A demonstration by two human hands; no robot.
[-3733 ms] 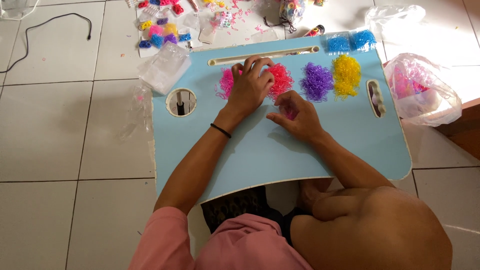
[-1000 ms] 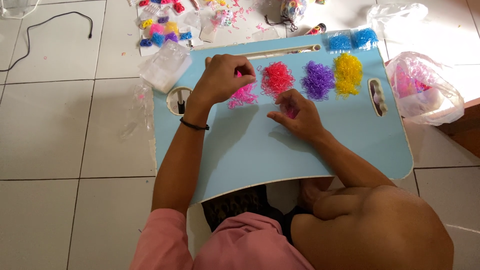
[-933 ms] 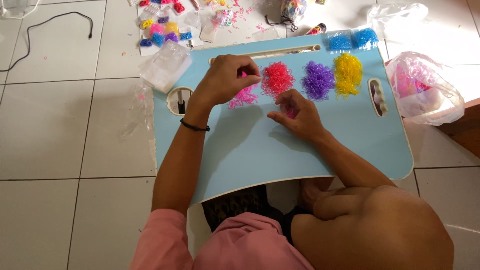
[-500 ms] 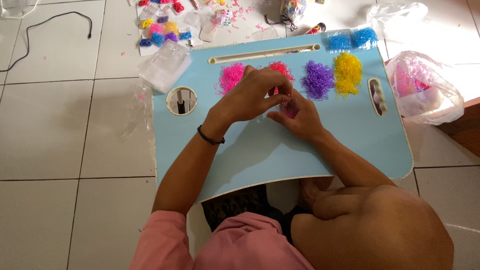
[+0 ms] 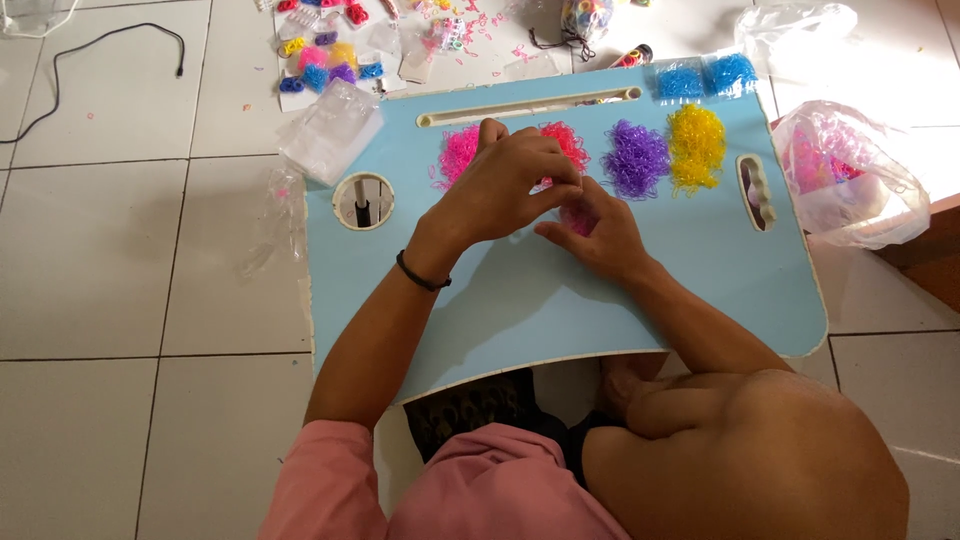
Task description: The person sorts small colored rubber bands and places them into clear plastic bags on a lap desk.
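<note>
My left hand [image 5: 505, 180], with a black band on its wrist, is over the middle of a light blue lap table [image 5: 560, 300]. Its fingertips are pinched together and meet my right hand [image 5: 600, 235]. A small bunch of pink rubber bands [image 5: 575, 217] shows between the two hands, and both hands pinch it. Behind the hands lie four piles of tiny rubber bands: pink [image 5: 455, 155], red [image 5: 572, 140], purple [image 5: 636, 158] and yellow [image 5: 697, 146]. The left hand partly hides the pink and red piles.
Two blue band packets [image 5: 705, 78] lie at the table's far edge, and a round cup hole [image 5: 363, 200] is at its left. On the tiled floor are a clear plastic box [image 5: 330, 130], small coloured packets [image 5: 325, 60], a black cable [image 5: 100, 55] and a plastic bag of pink bands [image 5: 850, 180].
My left hand went left to the pink pile, pinched there, then came back right to meet my right hand. My right hand stayed where it was.
</note>
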